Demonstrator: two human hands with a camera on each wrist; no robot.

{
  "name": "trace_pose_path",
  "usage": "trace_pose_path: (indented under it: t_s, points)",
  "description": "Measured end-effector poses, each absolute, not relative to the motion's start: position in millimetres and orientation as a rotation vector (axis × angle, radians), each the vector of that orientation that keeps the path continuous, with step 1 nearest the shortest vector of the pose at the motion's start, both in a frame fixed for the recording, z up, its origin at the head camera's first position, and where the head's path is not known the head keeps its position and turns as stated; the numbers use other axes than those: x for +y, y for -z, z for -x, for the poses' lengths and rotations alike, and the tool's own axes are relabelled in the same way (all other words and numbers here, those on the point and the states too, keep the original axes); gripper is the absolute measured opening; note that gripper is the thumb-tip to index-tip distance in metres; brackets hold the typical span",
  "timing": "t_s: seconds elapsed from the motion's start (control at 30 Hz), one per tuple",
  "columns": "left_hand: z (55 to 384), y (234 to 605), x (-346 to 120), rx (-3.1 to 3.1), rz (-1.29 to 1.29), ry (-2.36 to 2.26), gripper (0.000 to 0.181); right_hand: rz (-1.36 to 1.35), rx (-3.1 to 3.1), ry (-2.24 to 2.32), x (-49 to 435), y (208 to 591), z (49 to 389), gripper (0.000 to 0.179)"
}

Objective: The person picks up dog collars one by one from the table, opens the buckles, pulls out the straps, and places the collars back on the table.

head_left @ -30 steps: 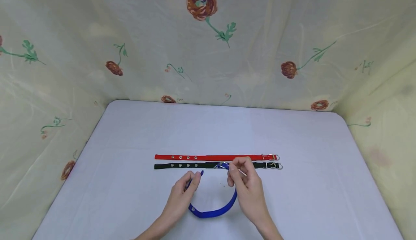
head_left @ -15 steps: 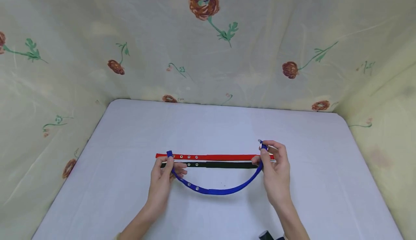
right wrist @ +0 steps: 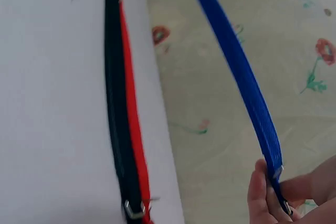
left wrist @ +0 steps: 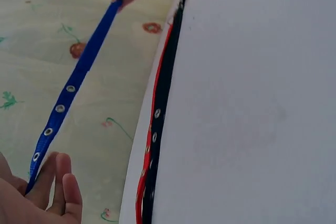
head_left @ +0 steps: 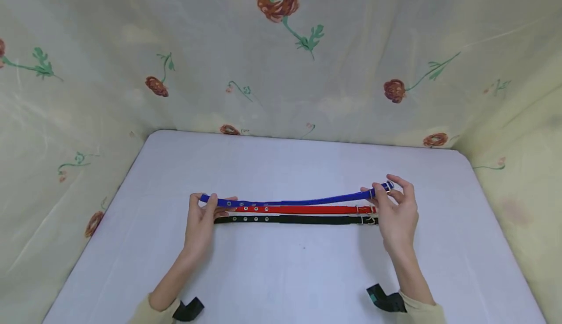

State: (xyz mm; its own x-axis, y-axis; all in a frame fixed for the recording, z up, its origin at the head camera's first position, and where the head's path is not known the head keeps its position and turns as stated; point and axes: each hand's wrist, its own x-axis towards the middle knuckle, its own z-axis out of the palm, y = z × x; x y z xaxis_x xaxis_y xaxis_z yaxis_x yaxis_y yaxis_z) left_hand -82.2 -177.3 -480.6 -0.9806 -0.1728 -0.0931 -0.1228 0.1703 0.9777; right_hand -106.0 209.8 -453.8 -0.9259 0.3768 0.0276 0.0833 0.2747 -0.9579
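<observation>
A blue collar with metal eyelets is stretched nearly straight between both hands, raised above the table in the wrist views. My left hand pinches its eyelet end between thumb and fingers. At the buckle end, my right hand pinches the strap beside the metal buckle. Just nearer than the blue one, a red collar lies straight on the table, its left tip hidden by the left hand. Parallel to it lies a black collar, its buckle end partly behind the right hand.
The white table has rounded far corners. A pale floral cloth hangs behind it and along both sides. Each wrist carries a black strapped device at the sleeve cuff.
My hands have moved apart and away from me, pulling the blue collar from a sagging loop to nearly straight. It now shows beyond the red collar, rather than nearer than the black one.
</observation>
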Motion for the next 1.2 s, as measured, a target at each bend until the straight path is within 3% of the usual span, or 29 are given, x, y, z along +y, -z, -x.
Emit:
trace_pose_path:
  t_s: [0.23, 0.4, 0.63, 1.2]
  points:
    - [106, 487, -191, -2.621, -0.106, 1.483, 0.024, 0.475, -2.567, -1.23, 226, 470, 121, 0.04]
    - [118, 493, -197, -2.707, -0.095, 1.283, 0.025, 0.486, -2.72, -1.197, 235, 480, 132, 0.039]
    - [129, 500, -203, -2.745, -0.1, 1.145, 0.022, 0.485, -2.904, -1.199, 244, 486, 141, 0.046]
    - [138, 508, -210, -2.931, -0.251, 0.966, 0.035, 0.331, -2.945, -0.989, 244, 499, 144, 0.036]
